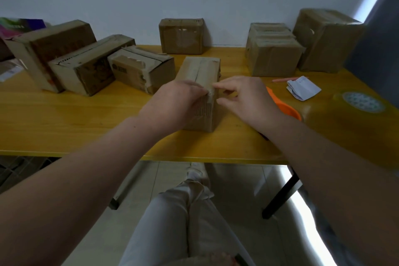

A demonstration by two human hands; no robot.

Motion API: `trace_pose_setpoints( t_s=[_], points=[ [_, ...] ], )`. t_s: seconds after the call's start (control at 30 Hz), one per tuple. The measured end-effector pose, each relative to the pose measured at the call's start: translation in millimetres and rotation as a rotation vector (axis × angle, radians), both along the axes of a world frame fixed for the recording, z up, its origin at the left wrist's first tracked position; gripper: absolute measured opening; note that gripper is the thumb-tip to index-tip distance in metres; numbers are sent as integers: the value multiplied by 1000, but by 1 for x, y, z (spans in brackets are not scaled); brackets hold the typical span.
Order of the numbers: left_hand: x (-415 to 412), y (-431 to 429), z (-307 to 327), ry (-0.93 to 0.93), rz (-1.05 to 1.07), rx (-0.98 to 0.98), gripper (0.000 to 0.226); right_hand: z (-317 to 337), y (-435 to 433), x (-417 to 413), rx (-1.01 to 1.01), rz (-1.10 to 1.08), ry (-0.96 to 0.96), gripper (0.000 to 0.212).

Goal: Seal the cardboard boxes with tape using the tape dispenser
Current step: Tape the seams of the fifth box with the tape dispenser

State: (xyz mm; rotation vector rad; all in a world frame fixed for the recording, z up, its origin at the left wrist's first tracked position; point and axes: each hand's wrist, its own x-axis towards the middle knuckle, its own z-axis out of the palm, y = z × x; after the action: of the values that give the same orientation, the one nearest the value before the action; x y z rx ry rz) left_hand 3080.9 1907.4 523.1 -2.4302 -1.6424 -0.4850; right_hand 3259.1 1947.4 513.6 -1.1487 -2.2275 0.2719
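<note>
Both hands work at the near end of the middle box (200, 69), which lies lengthwise on the yellow table (86, 127), just in front of the person. The left hand (179, 101) lies over the near top edge with its fingers bent down onto the cardboard; whether it pinches a tape end or only presses, I cannot tell through the blur. The right hand (244, 97) is loose, its forefinger straight and touching the same edge, the thumb below it, and nothing visibly held. A pale patch at that edge looks like tape, while the seam along the box's top still reads as a dark line, so the step seems to be fixing or rubbing down a tape end rather than a finished seal. The orange tape dispenser (285, 107) lies on the table just behind the right wrist, not held. The next move probably calls for the right hand to take it up and draw tape along the seam while the left steadies the box. More boxes (75, 64) wait to the left, at the back and to the right
</note>
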Motion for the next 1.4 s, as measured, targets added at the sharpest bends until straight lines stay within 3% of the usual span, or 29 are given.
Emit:
trace_pose_setpoints(
  t_s=[0.37, 0.57, 0.97, 1.23, 1.4],
  points=[
    [-1, 2, -2, -38, -32, 26, 33, 3, 8, 1, 49, 116, 33, 33],
    [-2, -2, -1, -70, -91, 42, 30, -5, 14, -8, 121, 136, -3, 19],
    [-3, -6, 3, -106, -44, 42, 31, -7, 0, -13, 472, 207, -148, 6],
    [-8, -4, 1, -137, -27, 21, 47, -5, -2, -15, 537, 203, -219, 4],
    [-10, -5, 1, -197, -48, 76, 55, 3, -1, -14, 514, 152, -168, 4]
  ],
)
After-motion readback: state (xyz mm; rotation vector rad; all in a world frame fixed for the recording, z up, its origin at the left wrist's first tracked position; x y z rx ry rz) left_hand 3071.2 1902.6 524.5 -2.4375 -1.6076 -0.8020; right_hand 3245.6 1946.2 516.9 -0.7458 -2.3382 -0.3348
